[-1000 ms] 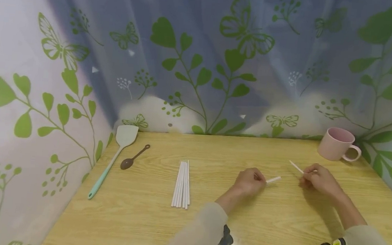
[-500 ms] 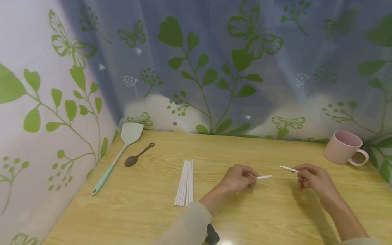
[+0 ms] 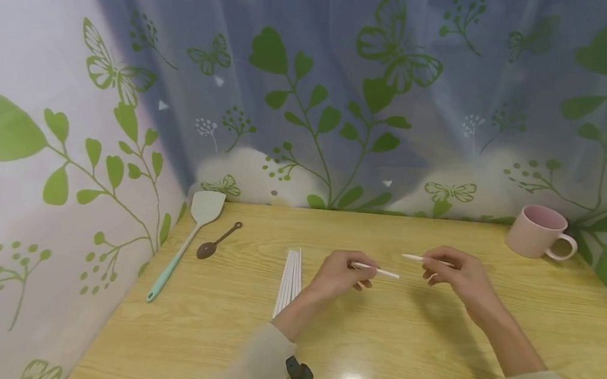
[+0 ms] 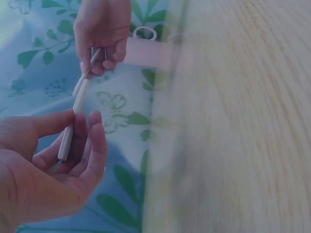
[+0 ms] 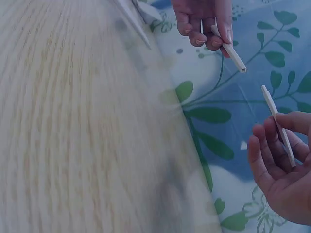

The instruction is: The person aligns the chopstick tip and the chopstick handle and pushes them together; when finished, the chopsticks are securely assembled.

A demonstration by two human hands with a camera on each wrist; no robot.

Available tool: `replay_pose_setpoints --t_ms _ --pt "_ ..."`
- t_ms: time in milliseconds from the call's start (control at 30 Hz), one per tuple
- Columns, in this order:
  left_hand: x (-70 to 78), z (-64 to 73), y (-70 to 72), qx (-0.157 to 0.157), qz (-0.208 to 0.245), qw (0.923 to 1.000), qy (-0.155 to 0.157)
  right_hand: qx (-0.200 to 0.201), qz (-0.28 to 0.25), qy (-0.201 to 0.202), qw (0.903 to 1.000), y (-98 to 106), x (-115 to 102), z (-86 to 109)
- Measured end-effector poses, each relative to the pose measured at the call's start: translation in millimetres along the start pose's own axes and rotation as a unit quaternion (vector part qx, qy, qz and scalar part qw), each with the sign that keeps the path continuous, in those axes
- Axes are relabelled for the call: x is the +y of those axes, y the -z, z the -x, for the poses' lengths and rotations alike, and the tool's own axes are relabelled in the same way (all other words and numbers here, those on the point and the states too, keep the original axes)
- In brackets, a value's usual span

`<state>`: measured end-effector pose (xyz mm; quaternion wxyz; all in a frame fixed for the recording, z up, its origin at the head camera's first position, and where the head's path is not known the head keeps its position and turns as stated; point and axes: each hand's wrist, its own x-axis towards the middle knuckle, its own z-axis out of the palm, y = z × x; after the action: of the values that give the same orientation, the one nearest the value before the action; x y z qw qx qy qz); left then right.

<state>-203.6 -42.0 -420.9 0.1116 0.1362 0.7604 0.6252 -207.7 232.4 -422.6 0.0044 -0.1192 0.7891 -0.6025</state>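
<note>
My left hand [image 3: 341, 272] pinches a short white stick [image 3: 387, 274] between thumb and fingers. In the right wrist view that stick [image 5: 235, 58] shows a hollow square end. Opposite it, my right hand [image 3: 460, 278] pinches another short white stick [image 3: 411, 257], whose end steps down to a narrower tip in the right wrist view. Both sticks are held above the table, their ends pointing at each other with a small gap. A row of longer white sticks [image 3: 289, 277] lies left of my left hand, its near end partly hidden by my forearm.
At the left of the wooden table [image 3: 366, 339] lie a turner [image 3: 207, 206] with a mint handle and a brown spoon [image 3: 207, 250]. A pink mug [image 3: 534, 235] stands at the back right corner. A leaf-patterned curtain [image 3: 309, 124] hangs behind the table edge.
Both hands have moved left across the table, each with its stick. The right stick has swung from slanted to nearly level, and the two stick ends are nearer each other.
</note>
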Motion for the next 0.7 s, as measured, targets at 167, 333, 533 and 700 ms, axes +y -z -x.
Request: replay_pose_setpoints --t_ms 167,333,533,700 --pt "6.7 14.7 17.4 0.0 0.013 0.9999 -0.007 -0.007 -0.021 0.026 0.9994 -15.1 -13.9 0.1" --pt "14.0 27.5 33.3 0.005 0.008 0.9999 -0.01 -0.022 -0.032 0.042 0.9984 -27.3 -23.4 -0.6" --pt "17.9 40.7 49.3 0.008 0.036 0.9992 -0.017 -0.037 -0.01 0.047 0.9982 -39.2 -34.4 1.8" --pt "20.2 50.4 61.1 0.023 0.048 0.9984 -0.02 -0.053 0.001 0.066 0.9964 -48.8 -45.2 4.2"
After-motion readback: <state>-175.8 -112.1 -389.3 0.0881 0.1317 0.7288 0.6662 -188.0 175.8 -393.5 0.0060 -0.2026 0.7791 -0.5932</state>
